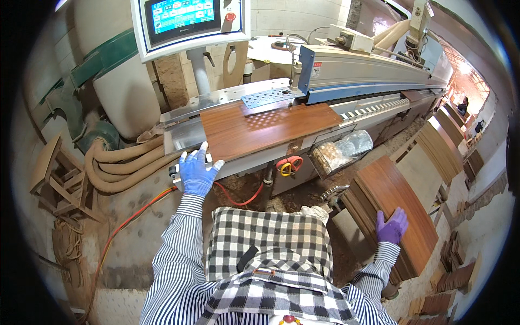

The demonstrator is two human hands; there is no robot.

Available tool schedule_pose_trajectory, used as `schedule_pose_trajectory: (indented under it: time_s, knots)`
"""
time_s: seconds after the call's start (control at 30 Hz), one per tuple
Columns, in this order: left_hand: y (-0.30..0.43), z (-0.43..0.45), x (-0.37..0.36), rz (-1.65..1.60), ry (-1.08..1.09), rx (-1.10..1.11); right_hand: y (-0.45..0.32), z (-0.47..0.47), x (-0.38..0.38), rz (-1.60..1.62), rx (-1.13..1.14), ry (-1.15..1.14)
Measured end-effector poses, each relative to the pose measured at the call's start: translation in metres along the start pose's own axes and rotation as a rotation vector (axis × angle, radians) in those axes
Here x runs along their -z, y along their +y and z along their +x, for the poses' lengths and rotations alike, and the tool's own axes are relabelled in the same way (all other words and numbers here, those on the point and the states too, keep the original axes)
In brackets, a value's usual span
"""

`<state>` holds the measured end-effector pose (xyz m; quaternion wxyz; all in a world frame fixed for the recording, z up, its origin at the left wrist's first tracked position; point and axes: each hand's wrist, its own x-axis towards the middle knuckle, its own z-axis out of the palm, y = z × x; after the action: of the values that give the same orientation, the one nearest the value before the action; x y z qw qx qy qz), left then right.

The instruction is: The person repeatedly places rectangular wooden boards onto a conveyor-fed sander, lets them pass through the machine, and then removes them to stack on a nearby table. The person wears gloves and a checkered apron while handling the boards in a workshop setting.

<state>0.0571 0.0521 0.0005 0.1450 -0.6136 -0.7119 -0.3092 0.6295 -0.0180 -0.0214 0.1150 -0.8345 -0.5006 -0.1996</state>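
A wood-grain panel (264,132) lies on the infeed table of an edge-banding machine (365,77), partly under a blue perforated plate (272,98). My left hand (198,172), in a blue glove with white fingertips, is at the panel's left end, fingers spread; whether they press on it I cannot tell. At the right, my right hand (392,226), in a purple glove, rests with spread fingers on the top board of a stack of wood-grain panels (400,207). Neither hand grips anything.
A control screen (183,18) with a red button stands above the table. Scissors (289,165) and a wire basket (341,152) with plastic-wrapped contents hang at its front. Ribbed hoses (122,166) and a wooden stool (65,178) are at left. Further panel stacks (438,146) and a person (462,106) are farther right.
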Motion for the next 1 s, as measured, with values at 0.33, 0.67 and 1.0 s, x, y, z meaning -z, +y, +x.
schedule_pose_trajectory:
  time_s: [0.33,0.67,1.0]
  knots:
    - [-0.008,-0.004,-0.012,0.094,0.092,-0.115,0.008,-0.042,0.03,-0.009,0.121,0.017]
    - [-0.01,-0.006,-0.009,0.075,0.123,-0.107,0.037,-0.074,-0.018,1.995,-0.786,-0.453]
    - [-0.007,-0.005,-0.013,0.068,0.118,-0.109,0.072,-0.093,-0.031,2.182,-1.075,-0.294]
